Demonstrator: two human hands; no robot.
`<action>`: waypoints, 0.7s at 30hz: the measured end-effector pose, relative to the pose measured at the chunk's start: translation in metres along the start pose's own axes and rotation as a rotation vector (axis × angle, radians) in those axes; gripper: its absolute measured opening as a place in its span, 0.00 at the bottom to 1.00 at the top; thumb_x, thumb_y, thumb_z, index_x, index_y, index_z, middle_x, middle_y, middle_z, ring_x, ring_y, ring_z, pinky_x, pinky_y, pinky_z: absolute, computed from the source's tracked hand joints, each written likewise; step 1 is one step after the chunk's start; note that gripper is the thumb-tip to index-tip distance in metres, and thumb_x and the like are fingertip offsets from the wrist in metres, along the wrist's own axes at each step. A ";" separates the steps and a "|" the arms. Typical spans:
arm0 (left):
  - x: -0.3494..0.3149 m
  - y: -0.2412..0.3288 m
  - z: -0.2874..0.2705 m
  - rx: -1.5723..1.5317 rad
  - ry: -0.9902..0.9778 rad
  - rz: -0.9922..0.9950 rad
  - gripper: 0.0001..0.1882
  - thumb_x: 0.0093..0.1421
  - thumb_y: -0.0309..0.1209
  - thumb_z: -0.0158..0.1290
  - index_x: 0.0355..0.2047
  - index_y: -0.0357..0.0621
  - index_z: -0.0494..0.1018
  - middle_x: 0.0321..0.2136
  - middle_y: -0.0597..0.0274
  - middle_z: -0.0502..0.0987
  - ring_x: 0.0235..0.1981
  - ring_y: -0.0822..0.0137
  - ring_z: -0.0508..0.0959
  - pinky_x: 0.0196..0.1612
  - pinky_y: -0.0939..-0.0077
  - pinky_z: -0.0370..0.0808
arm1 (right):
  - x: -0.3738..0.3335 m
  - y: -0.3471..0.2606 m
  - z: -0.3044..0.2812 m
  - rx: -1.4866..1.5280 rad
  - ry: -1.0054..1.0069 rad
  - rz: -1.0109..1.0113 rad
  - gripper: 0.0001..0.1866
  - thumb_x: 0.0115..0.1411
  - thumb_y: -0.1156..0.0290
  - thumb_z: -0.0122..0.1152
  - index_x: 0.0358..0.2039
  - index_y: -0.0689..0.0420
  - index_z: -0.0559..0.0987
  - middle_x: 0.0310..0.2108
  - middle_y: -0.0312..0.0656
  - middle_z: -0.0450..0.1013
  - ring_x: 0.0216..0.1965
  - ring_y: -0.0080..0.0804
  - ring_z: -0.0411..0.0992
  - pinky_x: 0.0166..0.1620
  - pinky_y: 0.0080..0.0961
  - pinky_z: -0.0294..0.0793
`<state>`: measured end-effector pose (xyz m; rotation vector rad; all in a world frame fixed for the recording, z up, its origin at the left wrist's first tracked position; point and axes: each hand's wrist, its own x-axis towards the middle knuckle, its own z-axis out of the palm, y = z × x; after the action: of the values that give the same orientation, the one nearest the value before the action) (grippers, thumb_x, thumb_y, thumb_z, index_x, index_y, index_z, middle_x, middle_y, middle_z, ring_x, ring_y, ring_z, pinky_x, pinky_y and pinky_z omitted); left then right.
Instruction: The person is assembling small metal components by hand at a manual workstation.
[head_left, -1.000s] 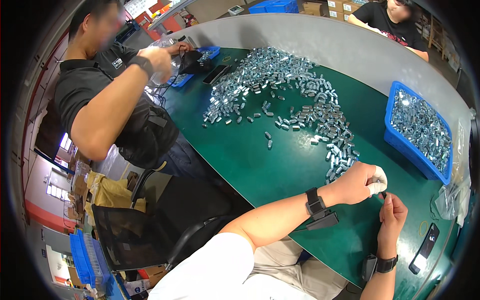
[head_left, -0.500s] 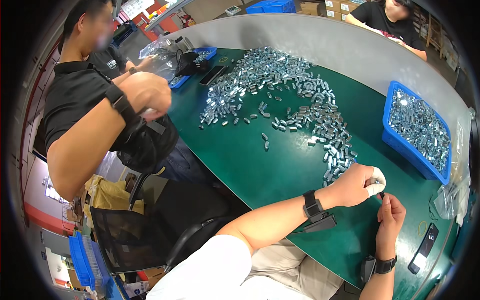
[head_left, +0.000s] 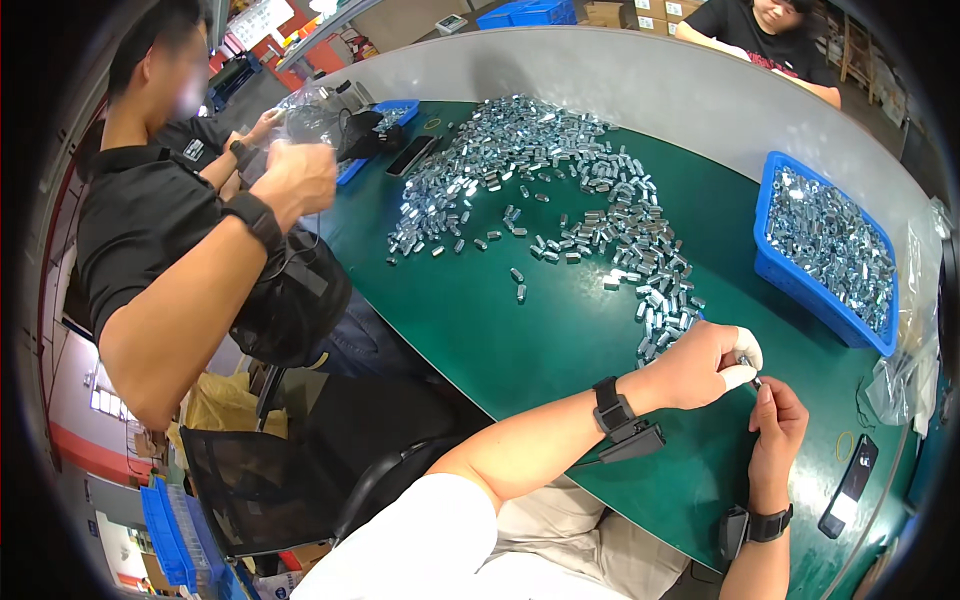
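Note:
My left hand (head_left: 690, 365) has white covers on its thumb and forefinger, which pinch a small silver metal nut (head_left: 743, 359). Just below and to the right, my right hand (head_left: 778, 425) holds a thin dark piece (head_left: 757, 382) between thumb and forefinger. That piece's tip meets the nut or lies right at it; the fingers partly hide both. Close by my left hand, the near end of a long heap of silver elongated nuts (head_left: 655, 310) runs back across the green table (head_left: 480, 330).
A blue basket (head_left: 765, 255) full of nuts stands at the right. A phone (head_left: 848, 487) lies by my right forearm. Left of me are a black chair (head_left: 300, 470) and a co-worker in black (head_left: 170, 240). A grey partition (head_left: 690, 100) edges the table's far side; another person sits beyond it.
The whole view has shifted slightly. My hands stay together with the nut and the dark piece held much as before. The co-worker's near hand has moved a little.

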<state>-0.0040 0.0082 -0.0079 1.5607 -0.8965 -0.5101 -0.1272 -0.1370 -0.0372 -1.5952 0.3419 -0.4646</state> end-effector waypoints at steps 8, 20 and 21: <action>0.003 0.000 -0.001 -0.085 -0.041 -0.057 0.05 0.60 0.25 0.55 0.36 0.39 0.75 0.20 0.66 0.74 0.23 0.77 0.74 0.27 0.79 0.69 | 0.003 -0.007 -0.008 0.064 -0.100 0.092 0.15 0.66 0.65 0.55 0.35 0.65 0.81 0.16 0.26 0.64 0.17 0.11 0.55 0.20 0.14 0.50; 0.002 0.004 -0.001 -0.070 -0.007 -0.050 0.05 0.60 0.26 0.56 0.34 0.37 0.76 0.19 0.67 0.75 0.21 0.79 0.71 0.25 0.80 0.68 | 0.003 -0.002 -0.009 0.044 -0.100 0.062 0.16 0.67 0.63 0.55 0.35 0.65 0.81 0.16 0.26 0.63 0.16 0.11 0.53 0.20 0.15 0.48; 0.002 0.005 -0.002 -0.067 0.002 -0.051 0.05 0.60 0.26 0.56 0.34 0.37 0.76 0.19 0.67 0.75 0.21 0.79 0.71 0.25 0.80 0.68 | 0.003 -0.002 -0.008 0.039 -0.094 0.058 0.16 0.67 0.63 0.55 0.35 0.65 0.81 0.16 0.26 0.63 0.16 0.11 0.53 0.20 0.15 0.48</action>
<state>-0.0027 0.0082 -0.0027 1.5263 -0.8314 -0.5692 -0.1288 -0.1452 -0.0343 -1.5596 0.3055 -0.3485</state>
